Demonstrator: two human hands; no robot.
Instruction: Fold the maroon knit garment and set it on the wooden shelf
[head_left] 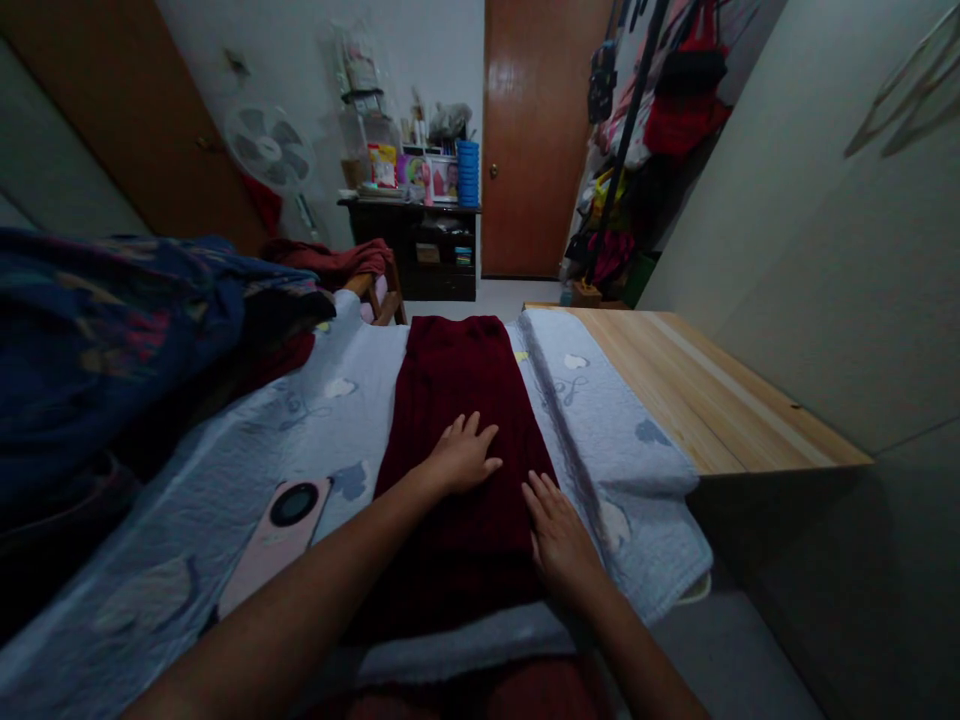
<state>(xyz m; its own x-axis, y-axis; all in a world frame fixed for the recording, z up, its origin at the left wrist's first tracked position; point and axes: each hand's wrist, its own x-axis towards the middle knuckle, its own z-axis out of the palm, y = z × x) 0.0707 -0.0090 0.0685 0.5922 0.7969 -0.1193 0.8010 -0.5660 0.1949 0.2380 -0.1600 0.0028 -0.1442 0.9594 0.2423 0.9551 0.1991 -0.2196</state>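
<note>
A dark red cloth [457,375], perhaps a folded garment, lies as a long flat strip in front of me. My left hand [463,455] rests palm down on its middle, fingers spread. Along the cloth's right edge lies my right hand [559,530], its fingers stretched out and touching the fabric. Neither hand grips anything. Beneath the cloth is a light blue bedspread [630,400] with white heart shapes. To the left of my left forearm, a pink phone [274,540] with a round black camera ring lies on the bedspread, partly hidden by the arm.
A heap of dark clothes [150,330] lies on the left. On the right, a wooden board [675,385] adjoins the bedspread. Farther back stand a white fan [270,148], a dark cabinet [442,270] with things on top, and a brown door [532,150]. Bags [682,110] hang at right.
</note>
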